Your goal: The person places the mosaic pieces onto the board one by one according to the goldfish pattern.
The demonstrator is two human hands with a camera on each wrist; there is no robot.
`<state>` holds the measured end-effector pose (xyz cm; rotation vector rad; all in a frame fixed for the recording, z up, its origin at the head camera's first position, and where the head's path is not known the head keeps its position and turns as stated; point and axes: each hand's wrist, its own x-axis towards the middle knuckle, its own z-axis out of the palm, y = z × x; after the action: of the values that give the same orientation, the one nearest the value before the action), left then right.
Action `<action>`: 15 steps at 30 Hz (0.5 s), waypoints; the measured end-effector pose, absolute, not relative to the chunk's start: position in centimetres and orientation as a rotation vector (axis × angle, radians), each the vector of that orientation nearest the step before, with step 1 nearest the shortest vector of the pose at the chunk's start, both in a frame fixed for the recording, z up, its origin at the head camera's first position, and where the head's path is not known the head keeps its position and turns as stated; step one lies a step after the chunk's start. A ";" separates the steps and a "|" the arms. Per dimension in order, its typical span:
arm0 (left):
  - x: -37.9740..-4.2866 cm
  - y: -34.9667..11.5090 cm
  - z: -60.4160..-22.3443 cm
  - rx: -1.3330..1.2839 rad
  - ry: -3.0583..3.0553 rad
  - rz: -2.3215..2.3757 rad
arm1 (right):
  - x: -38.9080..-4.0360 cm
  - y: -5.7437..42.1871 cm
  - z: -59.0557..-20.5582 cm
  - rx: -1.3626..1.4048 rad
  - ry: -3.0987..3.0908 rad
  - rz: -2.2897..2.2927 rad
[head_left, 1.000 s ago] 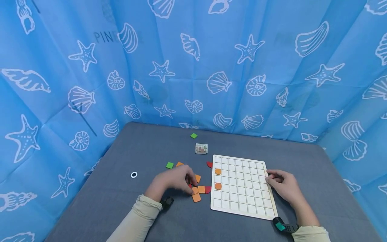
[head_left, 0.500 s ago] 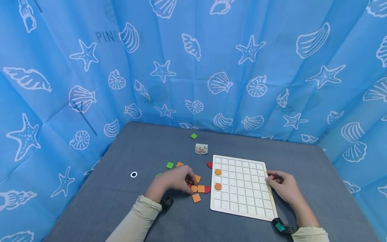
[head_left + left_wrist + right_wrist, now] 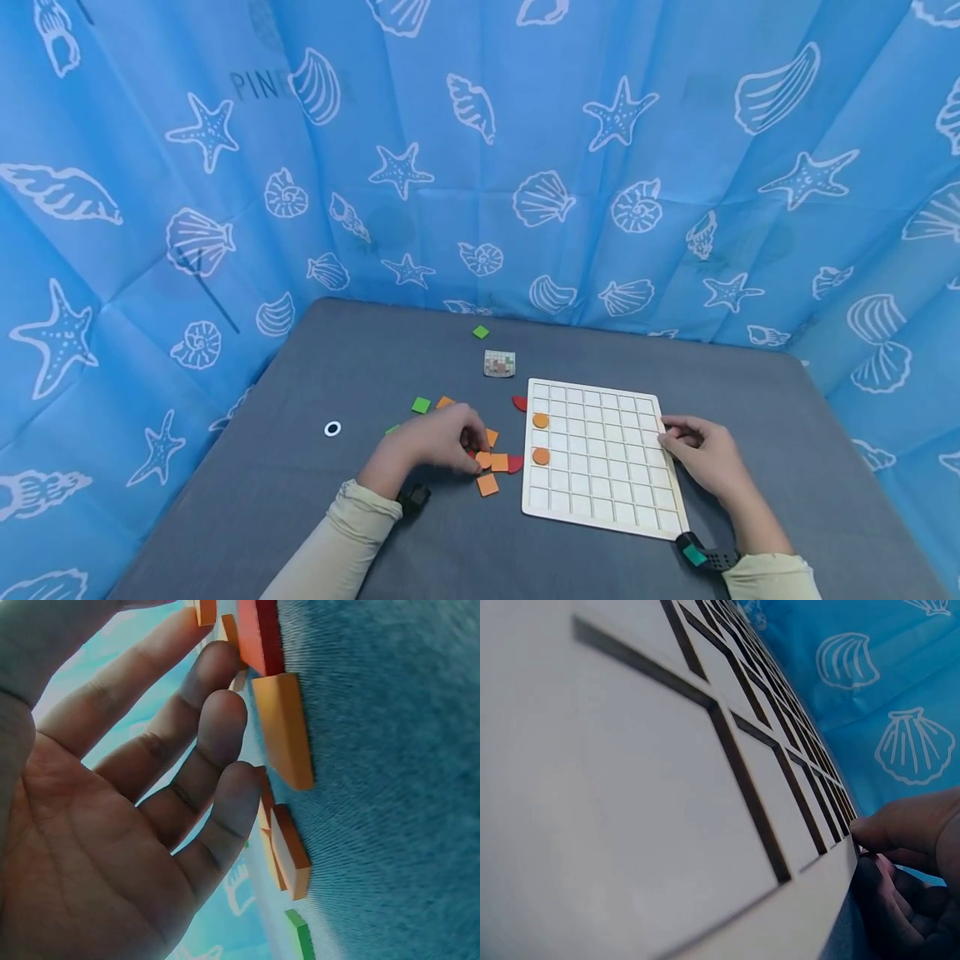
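My left hand (image 3: 446, 437) is low over a cluster of small flat tiles, pinching an orange disc (image 3: 483, 460) between thumb and index finger. In the left wrist view an orange edge (image 3: 205, 611) shows at the index fingertip, while the other fingers curve loosely above the tiles. Close by lie an orange square (image 3: 499, 462), another orange square (image 3: 487, 484) and a red piece (image 3: 515, 464). At the right, my right hand (image 3: 705, 454) grips the edge of a white grid board (image 3: 600, 458), thumb on top. Two orange discs (image 3: 541, 421) sit in its left column.
Behind the left hand lie a green square (image 3: 422, 405) and more orange tiles (image 3: 445, 402). Further back are a small printed grid card (image 3: 499, 364) and a green tile (image 3: 481, 332). A white ring with a dark centre (image 3: 332, 428) lies to the left. A blue curtain backs the table.
The pinched orange disc has shifted slightly away from me, widening its gap to the nearest orange square. My right hand stays on the board edge. The head view has tilted slightly.
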<state>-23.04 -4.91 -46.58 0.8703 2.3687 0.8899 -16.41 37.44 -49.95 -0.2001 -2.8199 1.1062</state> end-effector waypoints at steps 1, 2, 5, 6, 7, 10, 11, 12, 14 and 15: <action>-23.1 -4.9 -46.5 0.874 2.365 0.899 | -16.4 37.4 -49.9 -0.201 -2.822 1.101; -23.1 -4.8 -46.5 0.878 2.366 0.901 | -16.4 37.4 -49.9 -0.202 -2.825 1.095; -23.0 -4.5 -46.2 0.909 2.369 0.921 | -16.5 37.4 -49.8 -0.205 -2.828 1.090; -23.0 -4.3 -46.2 0.922 2.375 0.927 | -16.6 37.4 -49.8 -0.203 -2.827 1.092; -22.9 -4.1 -46.1 0.939 2.385 0.929 | -16.6 37.4 -49.7 -0.198 -2.825 1.094; -22.7 -3.0 -46.0 1.005 2.412 0.937 | -16.8 37.4 -49.7 -0.191 -2.819 1.092; -22.5 -2.5 -45.9 1.027 2.413 0.938 | -16.8 37.4 -49.7 -0.190 -2.819 1.088; -22.3 -2.0 -46.0 1.046 2.409 0.941 | -16.8 37.4 -49.7 -0.195 -2.821 1.086; -21.9 -1.0 -46.0 1.081 2.400 0.931 | -16.7 37.4 -49.8 -0.197 -2.827 1.087; -21.6 -0.5 -46.0 1.094 2.393 0.927 | -16.6 37.4 -49.9 -0.200 -2.832 1.089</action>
<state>-21.61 -0.47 -46.00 1.0936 2.3927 0.9268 -16.62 37.40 -49.88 -0.1996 -2.8315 1.0891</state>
